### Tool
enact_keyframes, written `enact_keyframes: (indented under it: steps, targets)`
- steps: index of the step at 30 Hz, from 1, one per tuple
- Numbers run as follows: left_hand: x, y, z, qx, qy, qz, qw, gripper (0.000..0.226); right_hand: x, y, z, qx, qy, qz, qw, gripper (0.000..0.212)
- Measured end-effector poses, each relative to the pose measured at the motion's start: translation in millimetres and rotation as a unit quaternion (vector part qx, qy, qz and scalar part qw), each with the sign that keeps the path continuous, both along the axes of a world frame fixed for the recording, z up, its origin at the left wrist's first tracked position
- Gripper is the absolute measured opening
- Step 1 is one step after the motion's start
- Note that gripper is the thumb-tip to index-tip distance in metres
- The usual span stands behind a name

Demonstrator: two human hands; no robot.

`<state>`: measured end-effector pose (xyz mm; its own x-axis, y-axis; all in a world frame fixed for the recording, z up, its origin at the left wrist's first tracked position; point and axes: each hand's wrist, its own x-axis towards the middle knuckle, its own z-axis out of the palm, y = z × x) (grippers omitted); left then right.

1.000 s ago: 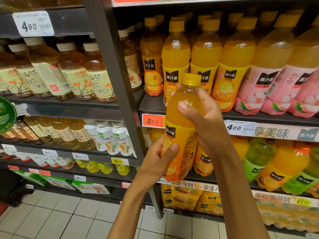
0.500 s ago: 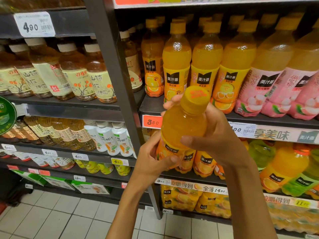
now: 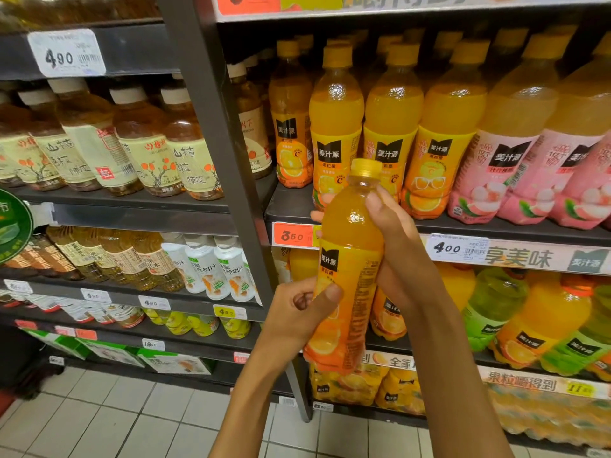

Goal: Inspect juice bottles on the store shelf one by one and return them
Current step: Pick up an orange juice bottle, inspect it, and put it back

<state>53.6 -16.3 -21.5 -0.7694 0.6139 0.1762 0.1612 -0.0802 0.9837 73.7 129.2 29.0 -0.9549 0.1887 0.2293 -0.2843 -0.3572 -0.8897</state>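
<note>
Orange juice bottle (image 3: 347, 269): clear ribbed plastic, rounded shoulder, yellow screw cap, glossy orange-and-yellow wrap label with a black logo patch and fine print down its side. I hold it nearly upright, cap tipped slightly right, in front of the shelf's front edge (image 3: 509, 231), clear of the shelf. My right hand (image 3: 396, 246) wraps the upper body from behind, fingers curled round it, thumb on the shoulder. My left hand (image 3: 297, 312) pinches the lower label, thumb pressed flat on the front. Behind, on the dark metal shelf: a row of matching orange bottles (image 3: 391, 127), then pink-labelled bottles (image 3: 515, 166) toward the right end. Orange price tag (image 3: 292, 235) on the shelf lip, left corner.
</note>
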Motion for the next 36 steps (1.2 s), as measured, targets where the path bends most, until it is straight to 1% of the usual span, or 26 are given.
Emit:
enact_keyframes:
  steps: [2,4,5,6,9,12,13,16,18,20,23,26,29,31,33,34,35,36]
  targets:
    - [0,0,-3,0.003,-0.022,-0.011,1.0,0.052,-1,1,-2,-0.003,-0.019,-0.001,1.0,0.037]
    - [-1,0,-4,-0.008,-0.058,-0.017,0.998,0.063,-1,3,-2,0.007,-0.035,-0.02,0.999,0.028]
    - [-1,0,-2,-0.02,-0.079,-0.019,0.997,0.067,-1,4,-2,0.008,-0.042,-0.035,0.999,0.026]
    - [-2,0,-1,-0.03,-0.093,-0.016,0.995,0.065,-1,5,-2,0.006,-0.047,-0.052,0.998,0.027]
    - [-4,6,1,-0.066,-0.101,-0.011,0.993,0.051,-2,7,-2,0.006,-0.062,-0.086,0.994,0.042]
    - [-1,14,2,-0.084,-0.107,0.019,0.99,0.052,-2,7,-3,0.013,-0.089,-0.088,0.992,0.069]
    - [-1,16,2,-0.084,-0.116,0.035,0.989,0.054,-3,7,-2,0.007,-0.092,-0.083,0.992,0.071]
    - [-1,18,6,-0.059,-0.147,0.071,0.985,0.063,-6,10,1,-0.019,-0.099,-0.07,0.992,0.07]
    - [-3,16,7,-0.015,-0.201,0.066,0.977,0.068,-9,13,3,-0.041,-0.106,-0.054,0.992,0.067]
    - [-5,13,2,0.01,-0.237,0.028,0.971,0.073,-11,13,2,-0.057,-0.112,-0.026,0.992,0.058]
    - [-4,8,-4,0.013,-0.273,-0.032,0.961,0.071,-13,10,-2,-0.083,-0.093,0.009,0.992,0.048]
    - [-7,8,-3,-0.003,-0.261,-0.047,0.964,0.068,-16,8,-3,-0.088,-0.082,-0.019,0.993,0.035]
    - [-12,9,2,-0.059,-0.213,0.02,0.975,0.065,-15,9,-2,-0.064,-0.072,-0.058,0.994,0.026]
    - [-13,10,6,-0.067,-0.195,0.035,0.978,0.067,-15,9,-1,-0.028,-0.068,-0.091,0.993,0.034]
    - [-10,14,9,-0.074,-0.176,0.047,0.981,0.065,-16,8,2,-0.015,-0.074,-0.107,0.991,0.05]
    - [-8,16,9,-0.077,-0.166,0.056,0.982,0.065,-16,8,3,-0.014,-0.08,-0.103,0.991,0.055]
    - [-6,19,9,-0.074,-0.161,0.062,0.982,0.065,-16,10,4,-0.018,-0.082,-0.091,0.992,0.053]
    - [-4,20,9,-0.066,-0.162,0.067,0.982,0.064,-16,11,5,-0.029,-0.08,-0.073,0.994,0.047]
